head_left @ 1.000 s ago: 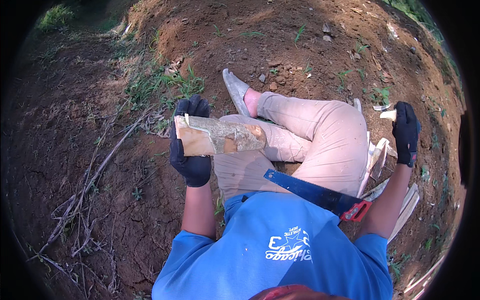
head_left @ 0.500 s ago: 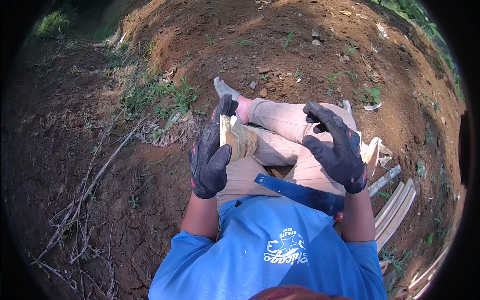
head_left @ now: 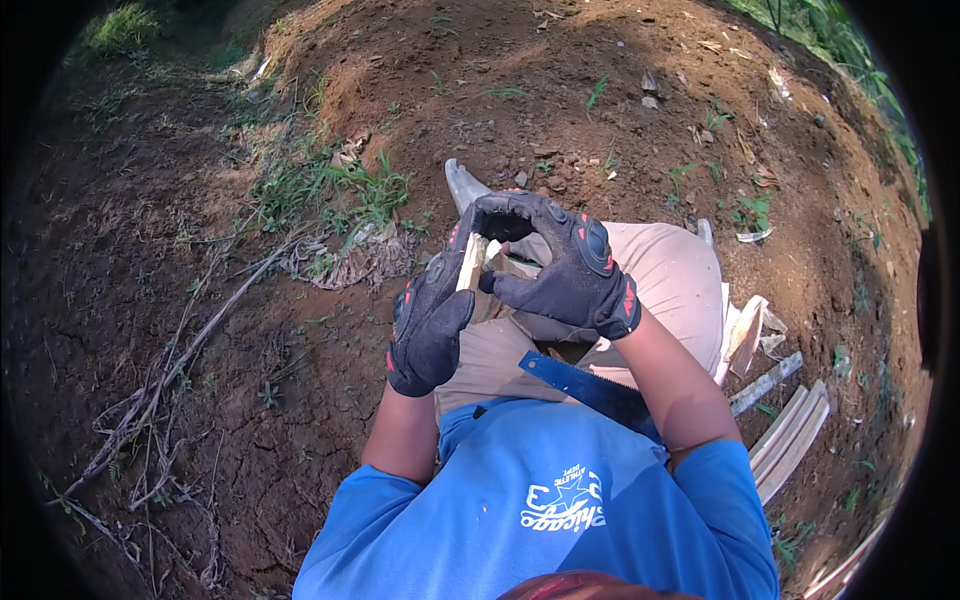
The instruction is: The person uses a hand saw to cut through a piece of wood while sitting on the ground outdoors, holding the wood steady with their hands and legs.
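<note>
Holds a pale-edged wood block point(head_left: 470, 264) in the left hand point(head_left: 428, 325), in front of the trousered lap point(head_left: 665, 265), thumb at the near end and fingers wrapped around toward the far one. Arches the right hand point(head_left: 565, 268) over from the other side, fingers meeting those of the left, thumb bent back close to the block. Shows a small pale wood bit point(head_left: 493, 250) between the two; cannot tell whether pinched in the right grip or part of the block. Looks partway along, to judge by the layout: seemingly done with splitting the long pale strips point(head_left: 790, 440) and the jagged offcuts point(head_left: 745, 335), lying on the soil point(head_left: 300, 420) to the right. Appears unfinished with the block, being in hand and not set down among the strips. Leaves the blue handsaw point(head_left: 580, 383) lying across the lap, ungripped, handle out of view. Cannot judge the block's finish, with so little of the surface in sight.
</note>
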`<state>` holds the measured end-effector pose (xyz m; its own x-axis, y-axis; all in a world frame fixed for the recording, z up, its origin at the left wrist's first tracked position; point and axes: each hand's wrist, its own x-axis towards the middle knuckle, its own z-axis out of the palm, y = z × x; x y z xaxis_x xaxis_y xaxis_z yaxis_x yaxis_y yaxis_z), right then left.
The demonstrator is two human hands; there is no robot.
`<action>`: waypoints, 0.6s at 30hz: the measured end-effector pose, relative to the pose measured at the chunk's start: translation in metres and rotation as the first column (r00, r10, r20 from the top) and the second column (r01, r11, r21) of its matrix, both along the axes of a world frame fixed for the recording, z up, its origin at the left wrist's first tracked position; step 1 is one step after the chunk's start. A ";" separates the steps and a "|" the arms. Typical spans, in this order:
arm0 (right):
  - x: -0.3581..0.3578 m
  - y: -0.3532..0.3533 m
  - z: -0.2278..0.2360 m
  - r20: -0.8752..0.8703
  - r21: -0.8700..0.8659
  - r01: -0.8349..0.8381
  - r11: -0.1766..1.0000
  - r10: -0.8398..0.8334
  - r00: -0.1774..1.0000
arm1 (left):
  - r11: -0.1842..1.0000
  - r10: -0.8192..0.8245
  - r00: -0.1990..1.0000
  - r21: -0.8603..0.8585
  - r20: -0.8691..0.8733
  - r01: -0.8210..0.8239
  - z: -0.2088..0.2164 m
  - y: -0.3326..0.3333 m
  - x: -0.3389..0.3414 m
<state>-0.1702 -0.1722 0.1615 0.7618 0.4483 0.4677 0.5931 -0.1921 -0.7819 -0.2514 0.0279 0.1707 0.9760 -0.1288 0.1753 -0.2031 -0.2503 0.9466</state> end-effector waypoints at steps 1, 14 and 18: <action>0.000 0.004 0.000 0.008 0.020 0.012 1.000 -0.012 1.000 | 1.000 0.023 0.999 0.006 0.027 -0.023 -0.001 -0.001 0.001; -0.003 0.010 -0.001 -0.010 0.008 0.125 0.992 -0.125 0.992 | 0.986 0.037 0.995 -0.164 0.096 -0.021 -0.008 -0.007 0.026; -0.049 -0.060 -0.003 -0.015 -0.519 0.169 0.838 -0.206 0.978 | 0.933 0.127 0.985 -0.352 0.115 -0.079 -0.020 -0.001 0.043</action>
<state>-0.2192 -0.2325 0.1589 0.8769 0.4548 0.1555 0.4542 -0.6785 -0.5773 -0.2084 0.0274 0.1509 0.9452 0.0626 0.3205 -0.3241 0.0607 0.9441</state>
